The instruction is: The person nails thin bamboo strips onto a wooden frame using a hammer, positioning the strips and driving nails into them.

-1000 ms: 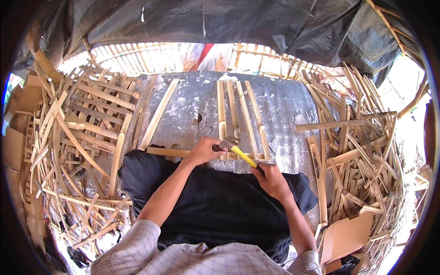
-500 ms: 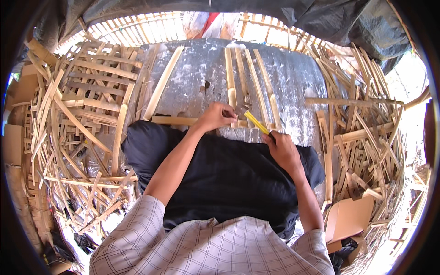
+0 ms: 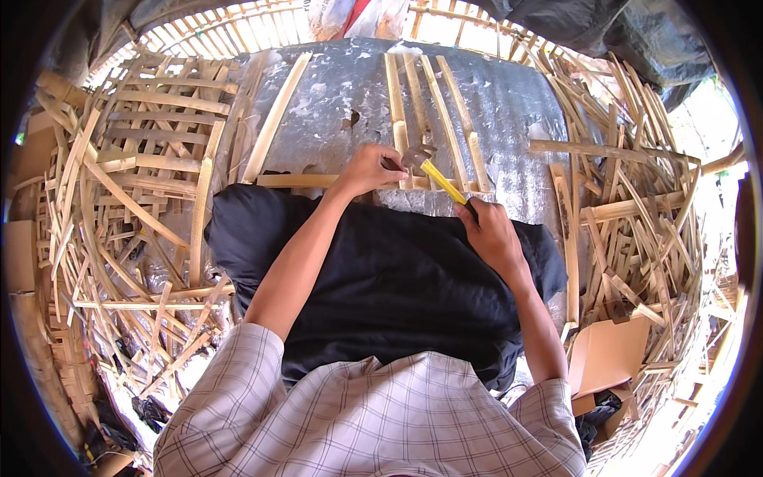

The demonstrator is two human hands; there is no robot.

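My right hand [image 3: 494, 234] is wrapped around the dark grip of a claw hammer [image 3: 443, 181] with a yellow shaft. Its metal head is right beside the fingertips of my left hand [image 3: 369, 170]. Thumb and fingers of that left hand are pinched together over the crosswise bamboo strip [image 3: 296, 181]; whatever sits between them is too small to make out. Several lengthwise bamboo strips [image 3: 395, 99] run away from me, their near ends at the crosswise strip. One more lengthwise strip [image 3: 276, 119] lies apart to the left.
Beneath the strips is a worn grey sheet [image 3: 342, 87]. Black cloth [image 3: 389, 278] covers my lap. Bamboo lattice panels [image 3: 163, 131] are stacked at left, a heap of loose strips [image 3: 636, 230] at right. An opened cardboard box [image 3: 608, 354] stands at lower right.
The whole scene has shifted upward in the picture. The hammer head is still beside my left fingertips, and both hands keep nearly the same pose.
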